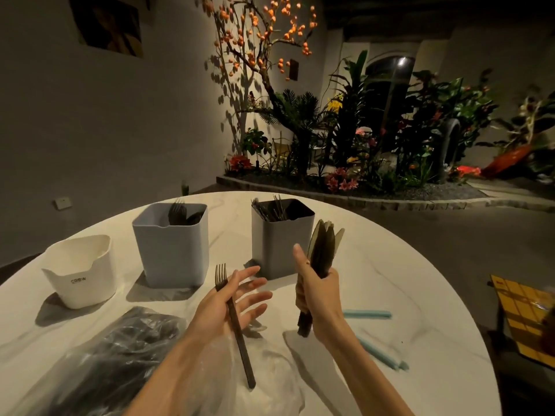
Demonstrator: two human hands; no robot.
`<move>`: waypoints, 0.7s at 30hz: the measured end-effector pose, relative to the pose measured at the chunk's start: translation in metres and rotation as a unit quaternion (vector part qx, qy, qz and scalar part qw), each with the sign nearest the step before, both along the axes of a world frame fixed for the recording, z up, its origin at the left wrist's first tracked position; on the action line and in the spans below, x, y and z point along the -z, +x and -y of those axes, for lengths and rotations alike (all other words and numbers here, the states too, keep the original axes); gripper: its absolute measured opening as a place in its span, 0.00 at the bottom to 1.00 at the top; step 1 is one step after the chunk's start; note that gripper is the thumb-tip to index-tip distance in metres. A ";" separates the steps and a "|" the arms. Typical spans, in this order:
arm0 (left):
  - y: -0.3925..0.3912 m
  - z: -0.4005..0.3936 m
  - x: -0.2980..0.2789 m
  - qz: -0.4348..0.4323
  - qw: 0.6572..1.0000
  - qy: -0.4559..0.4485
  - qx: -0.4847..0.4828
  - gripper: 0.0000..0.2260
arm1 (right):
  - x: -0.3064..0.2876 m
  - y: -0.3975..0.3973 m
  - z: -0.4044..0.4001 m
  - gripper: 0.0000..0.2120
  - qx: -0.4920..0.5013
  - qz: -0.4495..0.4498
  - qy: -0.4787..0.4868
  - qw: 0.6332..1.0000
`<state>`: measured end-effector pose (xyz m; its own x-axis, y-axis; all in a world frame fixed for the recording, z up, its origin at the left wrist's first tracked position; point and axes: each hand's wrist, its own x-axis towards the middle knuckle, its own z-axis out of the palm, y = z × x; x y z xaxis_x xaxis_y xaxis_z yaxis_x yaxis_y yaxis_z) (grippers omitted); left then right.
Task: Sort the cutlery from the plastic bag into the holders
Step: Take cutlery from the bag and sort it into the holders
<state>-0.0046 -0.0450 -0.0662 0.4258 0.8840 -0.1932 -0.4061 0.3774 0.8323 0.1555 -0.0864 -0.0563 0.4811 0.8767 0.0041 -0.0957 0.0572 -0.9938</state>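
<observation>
Round marble table (390,265) mid-frame, sorting partway: both grey holders (171,253) part-filled, white holder (81,274) seemingly empty, plastic bag (120,355) lower left still loaded, left hand (228,304) loosely pinching one fork (232,319), right hand (318,292) clenched round bundled knives (322,253).

- The round white marble-patterned bench (390,265) carries everything here, its curved far edge sweeping across the middle of the view.
- Far left on it stands a low white plastic holder (81,273) with a notched front rim.
- Next along, a tall pale blue-grey square holder (171,250), dark forks poking up inside.
- Right of that, well apart, a darker grey square holder (277,250) with thin dark cutlery leaning in its back corner.
- Near the front left lies a crumpled clear plastic bag (120,355), dark cutlery showing through it.
- To the right, two light blue sticks (368,314) lie flat on the surface.
</observation>
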 end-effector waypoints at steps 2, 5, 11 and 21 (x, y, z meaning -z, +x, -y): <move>0.000 -0.007 -0.017 -0.013 0.999 0.040 0.004 0.18 | -0.045 0.012 -0.011 0.20 -0.042 0.009 0.093 0.995; 0.002 -0.020 -0.052 -0.039 0.993 0.111 -0.006 0.17 | -0.116 0.030 -0.042 0.18 -0.052 0.033 0.188 0.980; 0.011 -0.041 -0.096 -0.079 0.983 0.165 -0.005 0.18 | -0.150 0.046 -0.125 0.20 -0.038 0.090 0.192 0.977; -0.009 -0.064 -0.099 -0.115 0.977 0.180 -0.026 0.18 | -0.099 0.048 -0.166 0.18 -0.060 0.196 0.086 0.975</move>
